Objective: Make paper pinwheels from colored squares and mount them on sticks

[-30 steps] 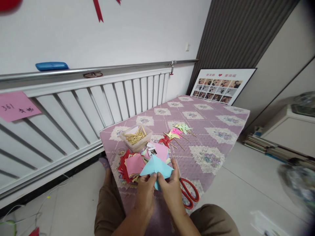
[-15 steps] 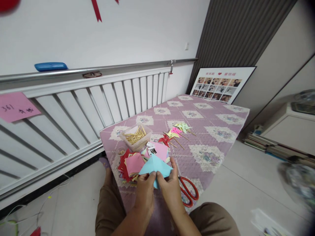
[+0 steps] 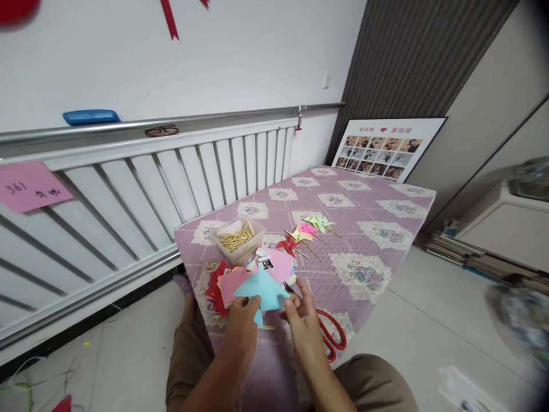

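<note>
My left hand [image 3: 242,329] pinches a light blue folded paper [image 3: 261,290] at its lower edge, just above the near end of the purple quilted table [image 3: 364,229]. My right hand [image 3: 302,320] is beside it to the right, off the paper, fingers curled; something small and dark seems to sit at its fingertips, too small to name. Behind the blue paper lies a pile of red, pink and yellow paper squares [image 3: 227,286]. A clear tub of wooden sticks [image 3: 237,239] stands behind the pile.
Several finished paper pinwheels on sticks [image 3: 306,232] lie mid-table. Red-handled scissors [image 3: 330,335] rest at the near right edge. A white radiator [image 3: 171,177] runs along the left. A framed photo collage [image 3: 384,150] leans at the far end. Books [image 3: 463,254] lie on the floor.
My right hand has let go of the blue paper and drawn slightly right. The left hand has shifted the paper left and a little up, turning it.
</note>
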{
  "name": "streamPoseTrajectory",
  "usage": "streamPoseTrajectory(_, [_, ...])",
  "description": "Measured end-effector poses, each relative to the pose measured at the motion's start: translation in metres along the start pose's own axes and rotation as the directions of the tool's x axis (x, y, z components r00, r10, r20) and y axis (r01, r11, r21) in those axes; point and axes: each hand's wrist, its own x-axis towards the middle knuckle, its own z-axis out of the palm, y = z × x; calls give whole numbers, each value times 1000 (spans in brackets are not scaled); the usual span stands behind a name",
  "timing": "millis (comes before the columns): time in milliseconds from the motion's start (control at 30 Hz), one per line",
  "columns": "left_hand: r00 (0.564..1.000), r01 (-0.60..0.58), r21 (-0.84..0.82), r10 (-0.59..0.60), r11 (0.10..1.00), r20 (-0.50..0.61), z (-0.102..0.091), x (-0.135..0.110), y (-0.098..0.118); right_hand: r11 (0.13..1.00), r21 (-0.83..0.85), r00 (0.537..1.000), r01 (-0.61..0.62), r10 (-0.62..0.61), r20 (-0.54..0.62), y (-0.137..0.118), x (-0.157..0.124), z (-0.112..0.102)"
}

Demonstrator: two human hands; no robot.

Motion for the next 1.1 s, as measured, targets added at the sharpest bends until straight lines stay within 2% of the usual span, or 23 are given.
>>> streamPoseTrajectory(67, [998, 1, -158, -12, 987, -68, -9, 1, 10, 1000, -7, 1000, 6, -6, 8, -3, 9, -12])
streamPoseTrajectory(100, [998, 7, -224, -21, 975, -62, -12, 0, 15, 1000, -18, 999, 10, -9, 37, -6, 14, -17])
streamPoseTrajectory(167, [999, 38, -267, -29, 963, 41, -17, -1, 26, 998, -58, 987, 39, -29, 159, -14, 21, -26])
streamPoseTrajectory(267, [983, 104, -272, -56, 957, 177, -22, -3, 37, 982, -143, 921, 124, -61, 384, -29, 23, -33])
streamPoseTrajectory(367, [962, 139, -240, -73, 961, 264, -25, -4, 42, 956, -206, 836, 209, -65, 544, -42, 20, -36])
streamPoseTrajectory(633, [946, 97, -122, -54, 988, 319, -29, -5, 46, 825, -340, 713, 453, -105, 693, -63, 14, -33])
streamPoseTrajectory(833, [941, 53, -31, -40, 998, 336, -27, -8, 50, 797, -367, 718, 481, -117, 687, -67, 15, -26])
streamPoseTrajectory(967, [960, -18, 118, -16, 993, 280, -25, -8, 46, 772, -417, 748, 479, -110, 655, -62, 14, -23])
streamPoseTrajectory(1100, [971, -38, 160, -2, 986, 241, -20, -9, 42, 738, -467, 778, 487, -124, 616, -55, 13, -20])
